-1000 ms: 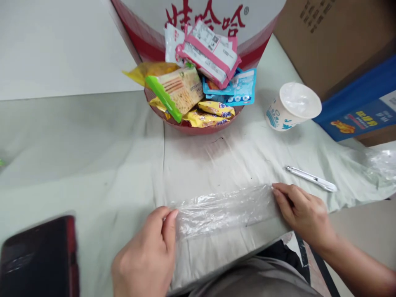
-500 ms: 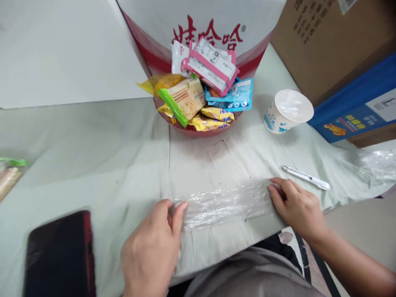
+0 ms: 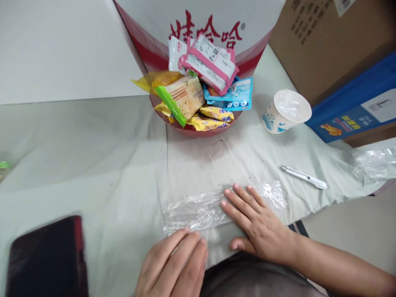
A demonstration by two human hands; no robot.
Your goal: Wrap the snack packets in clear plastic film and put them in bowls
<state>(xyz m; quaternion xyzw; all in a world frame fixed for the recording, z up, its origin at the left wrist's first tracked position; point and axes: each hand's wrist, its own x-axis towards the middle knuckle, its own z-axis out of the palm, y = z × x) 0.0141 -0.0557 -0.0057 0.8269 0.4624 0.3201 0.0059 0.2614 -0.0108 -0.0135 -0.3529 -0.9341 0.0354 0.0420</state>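
A strip of crinkled clear plastic film (image 3: 198, 208) lies flattened on the cloth in front of me. My right hand (image 3: 258, 222) rests flat on its right half, palm down, fingers stretched and thumb out to the side. My left hand (image 3: 175, 264) is at the near left edge, fingers extended side by side, the tips just at the film's lower border. Its thumb is out of sight, and I see nothing held in it. Right of the film lies a white utility knife (image 3: 305, 177).
A red bowl (image 3: 198, 133) heaped with wrapped snacks (image 3: 182, 99) stands beyond the film, against a printed white-and-red box (image 3: 136, 37). A paper cup (image 3: 286, 111) is to its right, near cardboard boxes (image 3: 340, 53). A dark phone (image 3: 46, 260) lies at the lower left.
Both hands have let go of the film's ends. My right hand moved left and now lies flat on the film; my left moved nearer me and slightly right, fingers extended.
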